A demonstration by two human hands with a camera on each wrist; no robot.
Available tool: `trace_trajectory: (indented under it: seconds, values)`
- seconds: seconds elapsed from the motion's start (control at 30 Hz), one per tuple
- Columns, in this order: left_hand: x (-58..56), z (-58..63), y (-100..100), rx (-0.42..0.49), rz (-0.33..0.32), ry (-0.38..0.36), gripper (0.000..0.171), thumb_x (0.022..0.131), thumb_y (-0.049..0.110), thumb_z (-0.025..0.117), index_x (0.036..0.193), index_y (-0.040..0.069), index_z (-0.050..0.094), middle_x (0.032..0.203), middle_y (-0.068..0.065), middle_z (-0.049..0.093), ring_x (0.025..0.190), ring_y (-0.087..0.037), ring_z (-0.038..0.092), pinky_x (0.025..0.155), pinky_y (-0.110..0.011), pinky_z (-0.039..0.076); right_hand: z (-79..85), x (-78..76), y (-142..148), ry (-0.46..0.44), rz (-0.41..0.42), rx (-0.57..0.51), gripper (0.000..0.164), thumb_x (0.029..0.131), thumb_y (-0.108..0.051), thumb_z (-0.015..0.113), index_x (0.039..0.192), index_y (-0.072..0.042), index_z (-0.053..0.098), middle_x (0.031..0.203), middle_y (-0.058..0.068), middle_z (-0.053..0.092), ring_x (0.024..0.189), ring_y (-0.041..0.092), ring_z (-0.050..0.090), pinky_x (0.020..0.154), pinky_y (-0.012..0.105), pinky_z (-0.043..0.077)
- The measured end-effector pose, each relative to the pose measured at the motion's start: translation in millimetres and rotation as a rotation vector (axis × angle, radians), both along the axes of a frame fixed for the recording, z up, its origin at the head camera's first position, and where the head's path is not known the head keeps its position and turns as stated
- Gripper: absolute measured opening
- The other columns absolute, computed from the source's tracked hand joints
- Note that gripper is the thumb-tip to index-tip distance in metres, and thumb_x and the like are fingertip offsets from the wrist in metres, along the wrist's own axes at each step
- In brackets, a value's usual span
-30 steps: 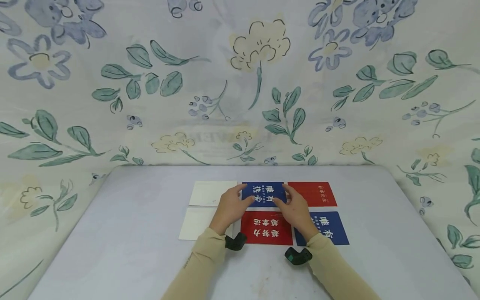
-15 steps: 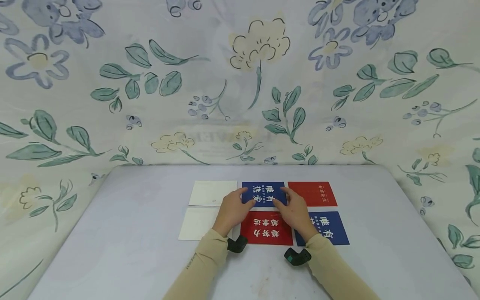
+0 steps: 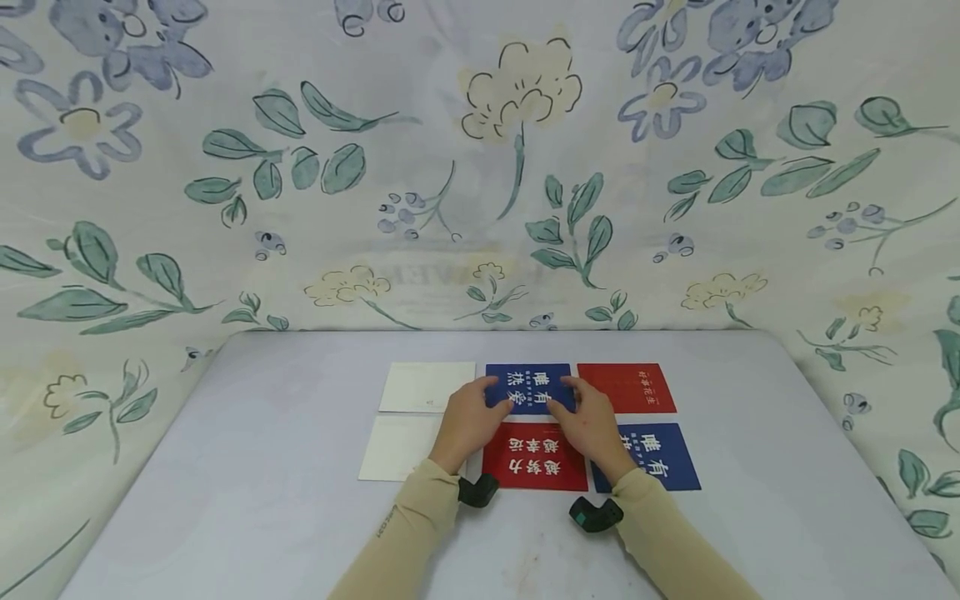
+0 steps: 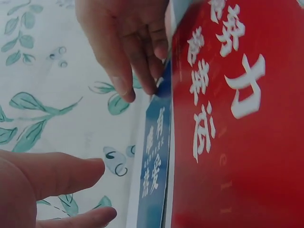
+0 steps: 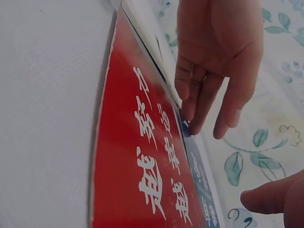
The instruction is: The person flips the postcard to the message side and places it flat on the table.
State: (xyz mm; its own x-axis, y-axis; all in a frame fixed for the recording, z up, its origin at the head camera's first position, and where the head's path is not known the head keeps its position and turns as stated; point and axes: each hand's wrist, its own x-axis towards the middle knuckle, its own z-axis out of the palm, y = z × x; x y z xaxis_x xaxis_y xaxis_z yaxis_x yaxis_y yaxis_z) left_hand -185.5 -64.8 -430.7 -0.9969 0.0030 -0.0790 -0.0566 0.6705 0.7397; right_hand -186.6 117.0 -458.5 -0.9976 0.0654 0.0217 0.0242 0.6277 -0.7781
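A blue card [image 3: 531, 379] with white characters lies in the middle of the back row. At its left side is my left hand [image 3: 467, 423], and at its right side my right hand [image 3: 591, 423], fingertips right at the card's edges. Thumb and fingers of each hand are apart, pointing inward over the card. The left wrist view has the left hand [image 4: 61, 173] with fingers extended beside the blue card [image 4: 154, 156]. In the right wrist view the right thumb [image 5: 270, 197] stretches in from the right. A red card [image 3: 532, 477] with white characters lies just in front.
Two white cards [image 3: 420, 379] lie in a column at the left, the nearer one partly behind the left hand. On the right are a red card [image 3: 626, 383] and, nearer, another blue card [image 3: 667, 471]. The white table [image 3: 225, 483] ends at a floral cloth [image 3: 420, 250].
My left hand and forearm have shifted slightly to the right. The right hand and the cards stay in nearly the same places.
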Motion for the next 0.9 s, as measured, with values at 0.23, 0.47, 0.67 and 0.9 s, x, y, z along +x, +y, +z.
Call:
trace_trajectory:
  seconds: [0.23, 0.47, 0.67, 0.9]
  values:
    - [-2.6, -3.0, -1.6, 0.032, -0.004, 0.017, 0.047, 0.085, 0.026, 0.064, 0.127, 0.007, 0.055, 0.124, -0.015, 0.057, 0.109, -0.031, 0.056, 0.086, -0.046, 0.049, -2.6, 0.0, 1.0, 0.023, -0.005, -0.024, 0.050, 0.085, -0.025, 0.066, 0.129, -0.006, 0.052, 0.129, 0.018, 0.052, 0.116, 0.034, 0.049, 0.092, 0.051, 0.043]
    - [-4.6, -2.1, -4.1, 0.080, 0.005, 0.008, 0.045, 0.086, 0.027, 0.063, 0.125, 0.007, 0.056, 0.126, -0.016, 0.055, 0.114, -0.032, 0.053, 0.090, -0.047, 0.046, -2.4, 1.0, 2.1, 0.069, -0.042, -0.076, 0.045, 0.085, -0.022, 0.065, 0.126, -0.007, 0.054, 0.123, 0.015, 0.055, 0.109, 0.030, 0.052, 0.090, 0.046, 0.046]
    - [-6.0, -1.8, -5.4, 0.096, 0.021, 0.020, 0.044, 0.086, 0.026, 0.063, 0.124, 0.007, 0.057, 0.127, -0.017, 0.054, 0.114, -0.033, 0.052, 0.090, -0.047, 0.046, -3.2, 1.3, 1.3, 0.100, -0.078, -0.142, 0.041, 0.087, -0.017, 0.063, 0.126, -0.010, 0.054, 0.121, 0.013, 0.056, 0.107, 0.028, 0.055, 0.090, 0.043, 0.047]
    - [-6.5, -1.5, -5.0, 0.102, 0.033, 0.043, 0.042, 0.085, 0.024, 0.063, 0.123, 0.007, 0.058, 0.123, -0.016, 0.055, 0.112, -0.031, 0.052, 0.091, -0.047, 0.045, -6.9, 0.5, -1.1, 0.177, -0.113, -0.171, 0.035, 0.086, -0.010, 0.061, 0.121, -0.010, 0.057, 0.118, 0.011, 0.058, 0.103, 0.025, 0.059, 0.088, 0.041, 0.049]
